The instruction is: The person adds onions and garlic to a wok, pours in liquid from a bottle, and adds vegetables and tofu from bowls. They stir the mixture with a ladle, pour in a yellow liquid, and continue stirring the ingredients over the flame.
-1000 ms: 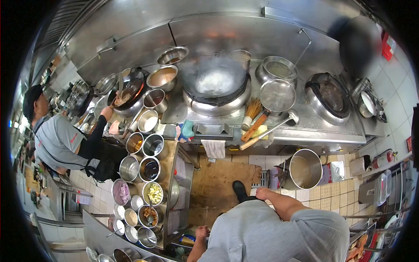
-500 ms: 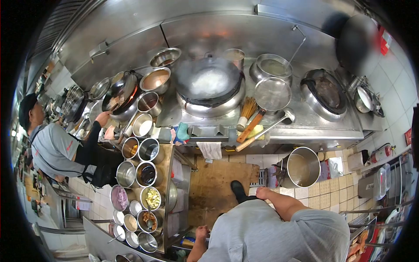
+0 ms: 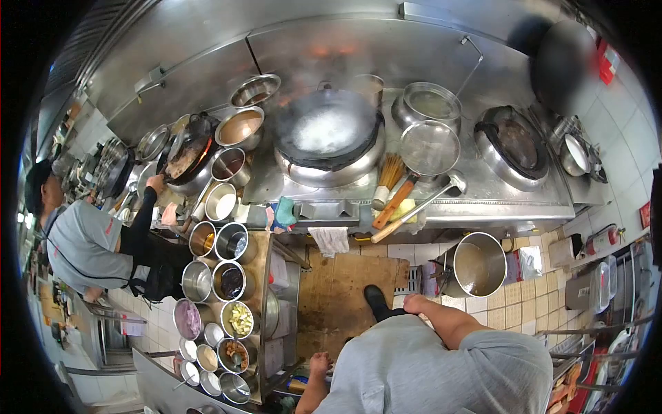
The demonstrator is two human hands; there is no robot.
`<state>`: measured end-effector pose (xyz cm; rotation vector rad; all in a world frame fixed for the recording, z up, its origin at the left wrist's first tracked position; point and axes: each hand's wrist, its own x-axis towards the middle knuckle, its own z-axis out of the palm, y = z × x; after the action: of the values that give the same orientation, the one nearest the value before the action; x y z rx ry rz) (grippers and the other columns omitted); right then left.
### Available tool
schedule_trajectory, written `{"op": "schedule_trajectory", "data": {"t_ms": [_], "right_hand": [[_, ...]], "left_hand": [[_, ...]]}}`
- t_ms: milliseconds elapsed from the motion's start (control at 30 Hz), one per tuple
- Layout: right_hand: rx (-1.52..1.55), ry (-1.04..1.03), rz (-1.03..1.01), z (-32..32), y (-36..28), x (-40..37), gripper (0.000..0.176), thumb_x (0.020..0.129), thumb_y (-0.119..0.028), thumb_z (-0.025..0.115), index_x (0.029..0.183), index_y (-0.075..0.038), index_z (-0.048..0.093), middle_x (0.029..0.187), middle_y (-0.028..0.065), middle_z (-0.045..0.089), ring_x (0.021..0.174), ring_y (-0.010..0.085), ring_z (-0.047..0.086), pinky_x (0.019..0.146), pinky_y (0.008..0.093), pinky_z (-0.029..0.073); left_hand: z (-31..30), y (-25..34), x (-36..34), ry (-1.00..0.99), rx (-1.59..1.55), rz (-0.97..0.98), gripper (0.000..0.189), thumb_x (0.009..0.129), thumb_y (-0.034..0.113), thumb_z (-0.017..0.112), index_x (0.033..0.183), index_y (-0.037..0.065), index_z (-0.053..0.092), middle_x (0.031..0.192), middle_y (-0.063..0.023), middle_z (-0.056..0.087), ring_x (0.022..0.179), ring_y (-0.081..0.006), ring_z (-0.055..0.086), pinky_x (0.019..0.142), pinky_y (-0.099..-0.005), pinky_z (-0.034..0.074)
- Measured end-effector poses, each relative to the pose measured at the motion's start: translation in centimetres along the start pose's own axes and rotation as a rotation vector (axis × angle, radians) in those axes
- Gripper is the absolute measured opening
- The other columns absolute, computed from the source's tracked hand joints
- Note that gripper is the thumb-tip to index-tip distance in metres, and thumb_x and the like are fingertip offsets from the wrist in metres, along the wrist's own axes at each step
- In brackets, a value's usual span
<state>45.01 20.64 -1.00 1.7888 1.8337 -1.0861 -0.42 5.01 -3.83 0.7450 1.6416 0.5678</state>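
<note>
My left hand [image 3: 319, 363] hangs low beside the prep counter, its fingers curled in with nothing visible in them. Over my dark trousers at the front of my body is my right hand [image 3: 414, 303]; its fingers are mostly hidden. The nearest large thing to it is a tall steel stockpot [image 3: 477, 265] of brownish liquid, standing apart from the hand. In front of me, a large wok [image 3: 331, 131] of whitish, steaming liquid sits on the range. A bamboo brush [image 3: 389, 176], a wooden-handled ladle [image 3: 420, 207] and a round strainer [image 3: 430, 148] lie to its right.
Steel containers of food, including a pot of chopped pale-green vegetables [image 3: 238, 319], crowd the prep counter [image 3: 259, 276] on my left. Beyond it, a co-worker [image 3: 86, 241] holds a wok [image 3: 185, 162] over flame. Another wok [image 3: 514, 141] stands at right. A brown board [image 3: 341, 297] covers the floor.
The co-worker's wok and arm have shifted, and the food in that wok has moved. Steam over the large wok has changed shape. My view has turned slightly; both my hands stay almost still.
</note>
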Motion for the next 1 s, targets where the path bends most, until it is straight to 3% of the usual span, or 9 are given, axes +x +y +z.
{"op": "schedule_trajectory", "data": {"t_ms": [100, 233, 333, 433, 533, 633, 733, 867, 1000], "right_hand": [[0.025, 0.005, 0.011, 0.0, 0.5, 0.4, 0.041, 0.085, -0.027, 0.051, 0.112, -0.007, 0.075, 0.123, 0.0206, 0.068, 0.118, 0.0356, 0.064, 0.104, 0.0441, 0.049], [0.067, -0.011, 0.036, -1.4, 1.0, 0.2, 0.041, 0.085, -0.027, 0.051, 0.112, -0.007, 0.075, 0.123, 0.0211, 0.068, 0.118, 0.0358, 0.064, 0.104, 0.0442, 0.048], [0.033, -0.018, 0.024, -2.3, 1.2, 1.6, 0.039, 0.086, -0.027, 0.051, 0.111, -0.007, 0.075, 0.123, 0.0213, 0.068, 0.117, 0.0365, 0.064, 0.103, 0.0445, 0.049], [0.067, -0.085, 0.034, -4.3, 1.3, 3.0, 0.04, 0.088, -0.029, 0.052, 0.113, -0.006, 0.074, 0.123, 0.021, 0.068, 0.116, 0.0365, 0.065, 0.101, 0.0457, 0.05], [0.146, -0.014, 0.022, -3.9, 2.4, 6.4, 0.037, 0.088, -0.025, 0.054, 0.112, -0.006, 0.074, 0.12, 0.021, 0.069, 0.11, 0.0366, 0.067, 0.097, 0.0449, 0.053], [-0.201, 0.122, -0.331, -8.0, 1.7, 8.0, 0.033, 0.086, -0.013, 0.053, 0.109, -0.004, 0.073, 0.114, 0.0218, 0.072, 0.106, 0.0351, 0.069, 0.09, 0.0479, 0.056], [1.551, 0.018, 0.196, -12.3, -0.7, 8.0, 0.037, 0.081, -0.008, 0.056, 0.117, -0.007, 0.066, 0.108, 0.0134, 0.072, 0.105, 0.0319, 0.068, 0.095, 0.0454, 0.054], [2.045, -0.062, -0.066, -16.9, -2.7, 8.5, 0.045, 0.078, -0.003, 0.054, 0.122, -0.008, 0.061, 0.115, 0.0101, 0.067, 0.108, 0.0278, 0.064, 0.1, 0.0473, 0.05], [2.355, -0.162, -0.32, -18.9, -3.6, 8.9, 0.046, 0.075, -0.008, 0.057, 0.121, -0.005, 0.061, 0.118, 0.012, 0.065, 0.114, 0.0289, 0.061, 0.105, 0.0474, 0.046]], "left_hand": [[-0.6, 0.5, 0.3, -0.047, 0.281, 0.058, 0.014, 0.097, 0.02, 0.063, 0.098, 0.008, 0.057, 0.072, -0.0067, 0.059, 0.061, -0.0215, 0.063, 0.049, -0.0353, 0.05], [-0.6, 3.9, -0.5, -0.062, 0.282, -0.164, 0.014, 0.096, 0.02, 0.062, 0.099, 0.007, 0.059, 0.072, -0.0078, 0.06, 0.061, -0.0222, 0.063, 0.048, -0.0358, 0.049], [-0.5, 4.1, 0.9, -0.028, -0.106, -0.218, 0.015, 0.096, 0.021, 0.062, 0.099, 0.006, 0.06, 0.073, -0.0088, 0.062, 0.06, -0.022, 0.062, 0.048, -0.0364, 0.049], [-0.5, 7.0, 1.9, -0.06, 0.027, -0.009, 0.016, 0.096, 0.021, 0.062, 0.101, 0.005, 0.062, 0.076, -0.0096, 0.065, 0.061, -0.0216, 0.063, 0.05, -0.037, 0.051], [0.3, 9.9, 4.7, -0.042, 0.187, -0.009, 0.02, 0.097, 0.023, 0.062, 0.102, 0.003, 0.062, 0.077, -0.0091, 0.066, 0.061, -0.02, 0.064, 0.052, -0.0369, 0.053], [1.5, 13.2, 6.8, 0.002, 0.259, -0.009, 0.029, 0.094, 0.029, 0.065, 0.104, 0.002, 0.06, 0.082, -0.0107, 0.067, 0.068, -0.0238, 0.067, 0.06, -0.0394, 0.055], [3.3, 15.7, 10.1, 0.16, 0.508, 0.104, 0.041, 0.09, 0.035, 0.07, 0.109, 0.0, 0.058, 0.095, -0.015, 0.068, 0.084, -0.032, 0.069, 0.076, -0.0417, 0.056], [4.6, 20.3, 14.2, 0.232, 0.55, 0.139, 0.057, 0.084, 0.039, 0.074, 0.121, -0.001, 0.055, 0.114, -0.0218, 0.066, 0.107, -0.0398, 0.065, 0.096, -0.0419, 0.051], [6.2, 24.5, 19.1, 0.017, 0.646, 0.224, 0.054, 0.086, 0.042, 0.07, 0.121, 0.002, 0.061, 0.116, -0.0208, 0.069, 0.111, -0.0376, 0.066, 0.095, -0.0423, 0.052]]}}
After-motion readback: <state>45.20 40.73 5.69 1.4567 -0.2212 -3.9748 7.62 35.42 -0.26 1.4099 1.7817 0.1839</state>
